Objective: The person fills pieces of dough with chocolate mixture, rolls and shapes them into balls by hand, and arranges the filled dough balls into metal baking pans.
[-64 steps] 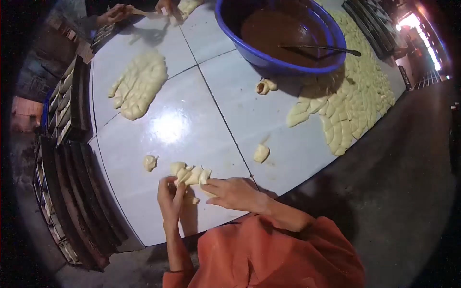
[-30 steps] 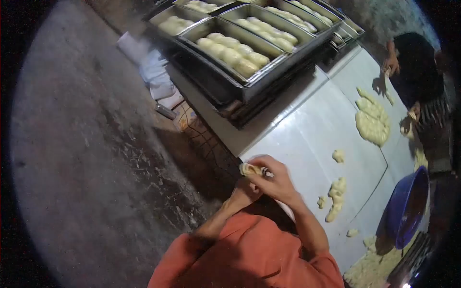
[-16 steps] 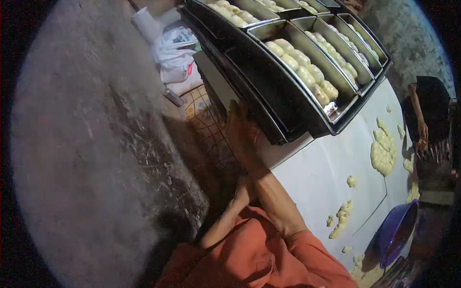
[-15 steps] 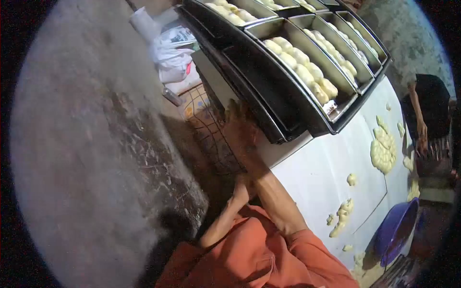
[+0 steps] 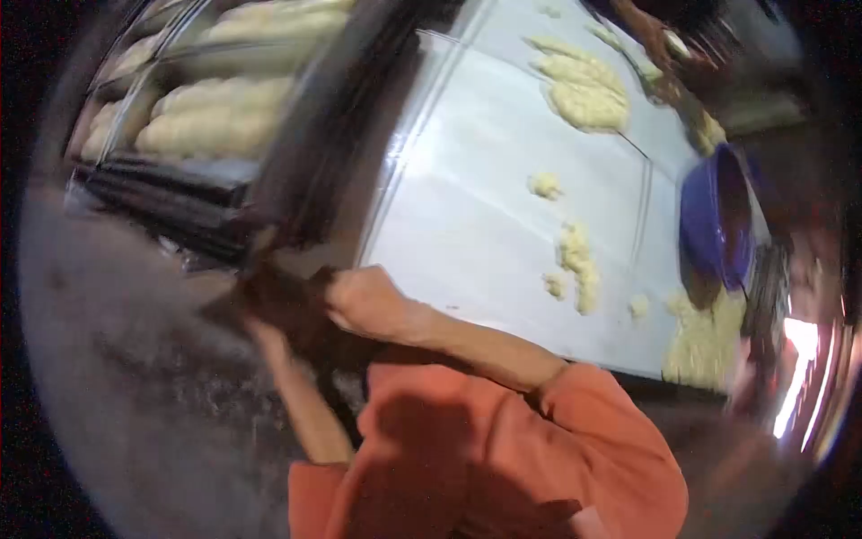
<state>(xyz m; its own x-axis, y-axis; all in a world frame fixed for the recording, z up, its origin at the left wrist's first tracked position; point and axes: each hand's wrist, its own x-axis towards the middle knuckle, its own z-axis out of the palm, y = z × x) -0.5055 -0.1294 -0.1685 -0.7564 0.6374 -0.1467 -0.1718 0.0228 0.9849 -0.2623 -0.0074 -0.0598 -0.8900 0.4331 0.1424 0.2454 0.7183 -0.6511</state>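
Curled nearly into a fist, the person's right hand is at the near left corner of the white table, its fingers bent towards a dark shape at its left. Whether these fingers really have hold of that shape, I cannot tell, because shadow and blur cover the place where they meet. On the other side of the dark shape is the left hand, so blurred that I cannot tell how far it is open or if it grips something. The dark shape itself lies between the two hands, just off the table's corner, and what it is cannot be made out. Farther to the left, metal tins contain pale dough rolls, set close together in rows. Upon the table, a small dough lump is near the middle, and to its near right lies a longer dough piece with a smaller bit just beside it. A wide flat dough mass is at the far side. At the right are a blue bowl, brown inside, and a spread of dough nearer to the person.
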